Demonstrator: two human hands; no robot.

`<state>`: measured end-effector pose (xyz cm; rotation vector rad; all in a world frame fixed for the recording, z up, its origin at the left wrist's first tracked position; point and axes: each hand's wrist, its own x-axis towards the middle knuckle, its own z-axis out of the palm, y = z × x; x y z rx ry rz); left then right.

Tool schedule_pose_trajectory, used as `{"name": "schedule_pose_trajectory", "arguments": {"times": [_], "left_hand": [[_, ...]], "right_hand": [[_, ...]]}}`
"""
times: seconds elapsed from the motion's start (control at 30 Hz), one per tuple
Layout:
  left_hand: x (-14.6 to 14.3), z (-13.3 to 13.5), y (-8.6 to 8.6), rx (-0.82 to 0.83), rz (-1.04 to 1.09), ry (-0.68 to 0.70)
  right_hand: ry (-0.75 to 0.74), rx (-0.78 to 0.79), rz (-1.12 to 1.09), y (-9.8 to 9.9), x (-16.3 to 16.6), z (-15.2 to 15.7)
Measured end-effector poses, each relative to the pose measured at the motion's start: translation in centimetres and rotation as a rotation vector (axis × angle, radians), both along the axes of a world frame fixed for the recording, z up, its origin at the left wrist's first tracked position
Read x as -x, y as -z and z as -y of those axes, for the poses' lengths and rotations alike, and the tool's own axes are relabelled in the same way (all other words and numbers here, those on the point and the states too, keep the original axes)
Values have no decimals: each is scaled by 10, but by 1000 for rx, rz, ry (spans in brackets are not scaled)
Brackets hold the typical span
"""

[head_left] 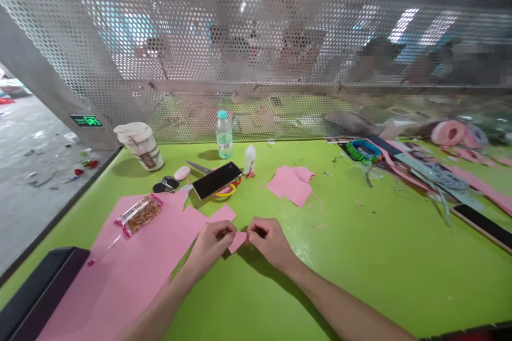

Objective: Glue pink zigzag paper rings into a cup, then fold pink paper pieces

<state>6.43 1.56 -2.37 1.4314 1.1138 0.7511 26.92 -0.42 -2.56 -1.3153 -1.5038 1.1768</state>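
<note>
A small piece of pink paper [237, 242] is stretched between my two hands, low over the green table. My left hand [214, 245] pinches its left side between thumb and fingers. At the other end, my right hand [270, 240] grips the right edge, fingers curled and closed. A large pink sheet [120, 287] lies under and left of my left forearm. Cut pink pieces [290, 184] rest beyond my right hand. A phone [217, 180] lies across a pair of scissors [198, 167], near a small white glue bottle [250, 160].
On the left stand a paper cup [140, 146] and a long black box [44, 290]; a snack packet [140, 214] lies on the pink sheet. A water bottle [224, 136] is by the perforated metal screen [248, 53]. Rolls of tape [364, 151], strips and another phone [484, 226] are at right.
</note>
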Motion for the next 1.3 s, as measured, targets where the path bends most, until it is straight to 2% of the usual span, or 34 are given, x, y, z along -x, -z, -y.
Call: {"name": "schedule_pose_trajectory", "arguments": {"times": [0.17, 0.3, 0.57, 0.83, 1.1, 1.3], "left_hand": [[1, -1, -5, 24, 60, -61], [-2, 1, -8, 30, 53, -12], [-2, 0, 2, 54, 14, 7], [-1, -5, 7, 25, 26, -8], [-2, 3, -3, -14, -10, 56], [-3, 6, -8, -62, 21, 7]], "right_hand": [[25, 28, -6, 0, -2, 0], [-15, 27, -8, -4, 0, 0], [-30, 18, -4, -6, -1, 3], [23, -8, -26, -4, -2, 3], [-76, -20, -46, -8, -3, 4], [-69, 15, -95, -8, -4, 4]]}}
